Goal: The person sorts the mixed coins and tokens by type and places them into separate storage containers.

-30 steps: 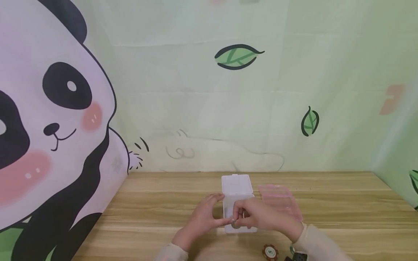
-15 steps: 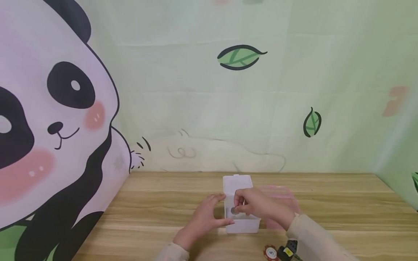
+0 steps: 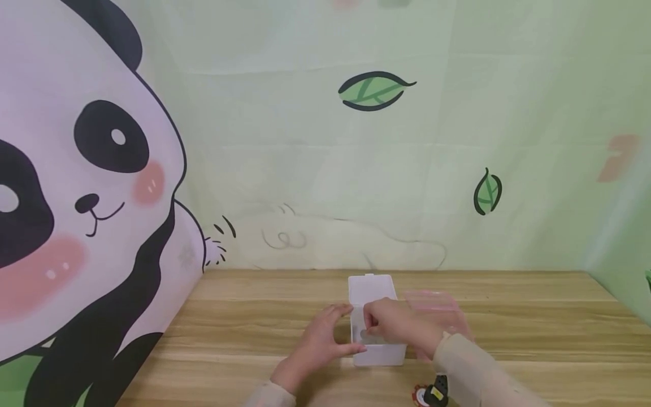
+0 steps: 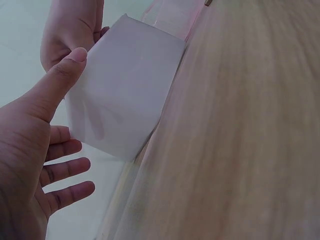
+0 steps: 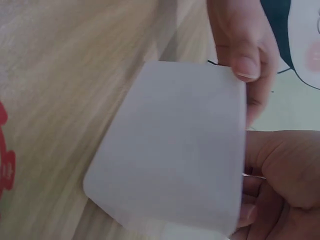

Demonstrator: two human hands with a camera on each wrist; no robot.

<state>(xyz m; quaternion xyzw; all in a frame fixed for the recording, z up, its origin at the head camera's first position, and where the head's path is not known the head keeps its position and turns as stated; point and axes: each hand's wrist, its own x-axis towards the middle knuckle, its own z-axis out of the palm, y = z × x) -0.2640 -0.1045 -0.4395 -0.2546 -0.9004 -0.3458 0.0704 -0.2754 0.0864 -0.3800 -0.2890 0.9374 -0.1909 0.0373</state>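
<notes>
A white plastic box (image 3: 378, 355) stands on the table with its lid (image 3: 372, 289) tipped back. My left hand (image 3: 321, 338) holds it by the left side, thumb on the front rim and fingertips near the back left corner. In the left wrist view the thumb (image 4: 70, 65) lies on the box's edge and the lower fingers are apart from it. My right hand (image 3: 389, 319) reaches down into the box, fingers curled, pinching a small grey coin-like disc (image 3: 363, 333). In the right wrist view the box wall (image 5: 170, 145) hides the right fingertips.
A pink translucent plastic case (image 3: 439, 311) lies right of the box, partly behind the right forearm. Near the front edge are a red and white poker chip (image 3: 420, 394) and a black object with a yellow patch (image 3: 438, 391). A printed cloth (image 3: 305, 169) stands behind the table.
My right hand has moved from the box's front rim back and down into the box with the disc. My left hand stays at the box's left side.
</notes>
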